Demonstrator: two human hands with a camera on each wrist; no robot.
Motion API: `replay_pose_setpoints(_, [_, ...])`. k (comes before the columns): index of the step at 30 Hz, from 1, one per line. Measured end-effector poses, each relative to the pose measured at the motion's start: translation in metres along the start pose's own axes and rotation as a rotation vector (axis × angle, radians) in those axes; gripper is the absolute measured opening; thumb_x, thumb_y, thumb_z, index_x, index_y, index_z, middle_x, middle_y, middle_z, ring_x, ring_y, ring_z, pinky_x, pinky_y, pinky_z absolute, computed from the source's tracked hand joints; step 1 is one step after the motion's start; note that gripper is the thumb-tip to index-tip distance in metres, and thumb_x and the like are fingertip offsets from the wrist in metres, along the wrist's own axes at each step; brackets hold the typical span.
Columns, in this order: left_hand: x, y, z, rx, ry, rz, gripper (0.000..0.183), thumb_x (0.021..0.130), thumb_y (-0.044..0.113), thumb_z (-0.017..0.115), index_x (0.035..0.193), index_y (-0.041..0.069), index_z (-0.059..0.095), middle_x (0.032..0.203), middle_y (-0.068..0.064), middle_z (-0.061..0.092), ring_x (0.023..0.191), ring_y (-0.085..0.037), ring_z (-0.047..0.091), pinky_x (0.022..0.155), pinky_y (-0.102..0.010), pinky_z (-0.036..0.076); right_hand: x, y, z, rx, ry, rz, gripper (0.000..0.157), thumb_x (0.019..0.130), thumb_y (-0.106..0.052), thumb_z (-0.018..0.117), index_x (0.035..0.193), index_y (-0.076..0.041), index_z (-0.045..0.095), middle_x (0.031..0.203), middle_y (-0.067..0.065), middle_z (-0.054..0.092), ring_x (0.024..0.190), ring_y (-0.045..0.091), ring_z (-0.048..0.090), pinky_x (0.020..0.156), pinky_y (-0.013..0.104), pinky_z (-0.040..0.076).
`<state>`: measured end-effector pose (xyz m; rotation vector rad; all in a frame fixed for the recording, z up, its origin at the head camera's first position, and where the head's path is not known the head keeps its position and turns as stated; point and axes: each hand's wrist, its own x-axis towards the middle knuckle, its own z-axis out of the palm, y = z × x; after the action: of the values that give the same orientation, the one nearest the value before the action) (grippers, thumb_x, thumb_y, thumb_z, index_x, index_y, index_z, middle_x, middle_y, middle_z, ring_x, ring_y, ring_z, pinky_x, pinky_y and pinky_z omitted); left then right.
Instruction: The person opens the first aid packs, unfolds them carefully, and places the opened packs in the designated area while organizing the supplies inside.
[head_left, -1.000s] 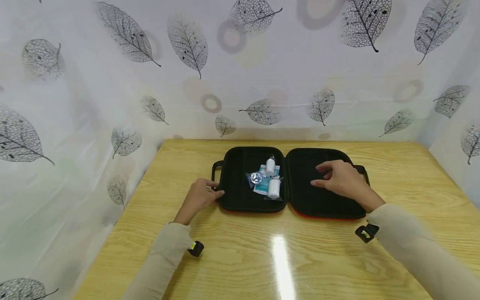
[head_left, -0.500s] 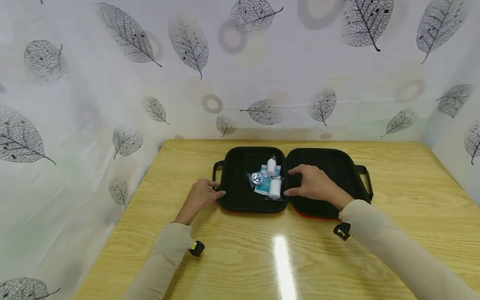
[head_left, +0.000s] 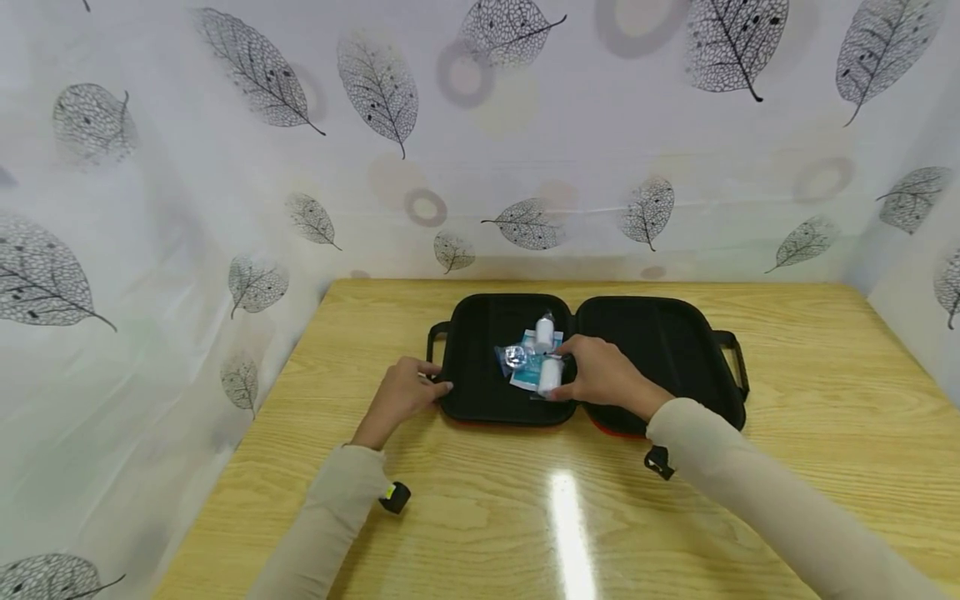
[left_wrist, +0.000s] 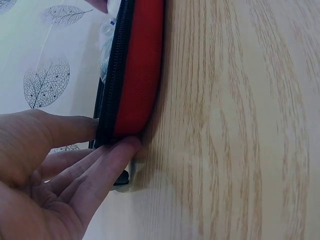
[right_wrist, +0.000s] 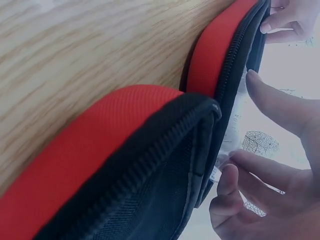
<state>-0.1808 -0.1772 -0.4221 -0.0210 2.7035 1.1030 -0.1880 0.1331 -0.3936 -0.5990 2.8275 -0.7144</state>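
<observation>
A red zip case with black lining lies unfolded on the table. My left hand grips its left edge by the handle. In the left wrist view, the thumb is on the zip rim and the fingers are against the red outside. My right hand reaches into the left half, thumb and fingers at the two ends of a white bandage roll in clear wrap. Beside it are another white roll, blue-and-white packets and a small clear-wrapped item.
The case's right half lies flat, its handle pointing right. A wooden table carries the case. Leaf-printed curtain hangs behind and along the left side.
My right hand has moved left from over the case's right half to the nearer bandage roll, its fingers now around it. The left hand has stayed at the case's edge.
</observation>
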Motion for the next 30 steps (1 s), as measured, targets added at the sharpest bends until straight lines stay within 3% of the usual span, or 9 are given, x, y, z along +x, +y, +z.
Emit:
replay_pose_setpoints(9, [-0.001, 0.003, 0.000, 0.014, 0.004, -0.003, 0.042, 0.092, 0.018, 0.077, 0.128, -0.002, 0.068, 0.095, -0.013, 0.076, 0.068, -0.017, 0.072, 0.067, -0.034, 0.058, 0.003, 0.002, 0.004, 0.000, 0.008, -0.016, 0.061, 0.076, -0.031, 0.091, 0.119, 0.006, 0.069, 0.115, 0.019, 0.068, 0.079, 0.021, 0.056, 0.071, 0.037, 0.050])
replay_pose_setpoints(23, [-0.003, 0.004, -0.001, 0.015, 0.004, 0.006, 0.042, 0.092, 0.018, 0.076, 0.128, -0.003, 0.068, 0.095, -0.014, 0.076, 0.066, -0.017, 0.072, 0.068, -0.035, 0.058, -0.004, 0.003, -0.011, 0.033, 0.022, -0.036, 0.051, 0.078, -0.026, 0.090, 0.115, 0.004, 0.071, 0.114, 0.018, 0.069, 0.083, 0.022, 0.058, 0.074, 0.039, 0.051])
replay_pose_setpoints(30, [-0.002, 0.003, 0.000, 0.025, -0.004, -0.003, 0.043, 0.093, 0.019, 0.076, 0.129, -0.001, 0.067, 0.096, -0.012, 0.076, 0.067, -0.017, 0.072, 0.067, -0.034, 0.057, -0.011, 0.013, -0.026, 0.067, 0.047, -0.010, 0.051, 0.079, -0.024, 0.088, 0.117, 0.005, 0.071, 0.110, 0.017, 0.070, 0.075, 0.021, 0.053, 0.066, 0.035, 0.046])
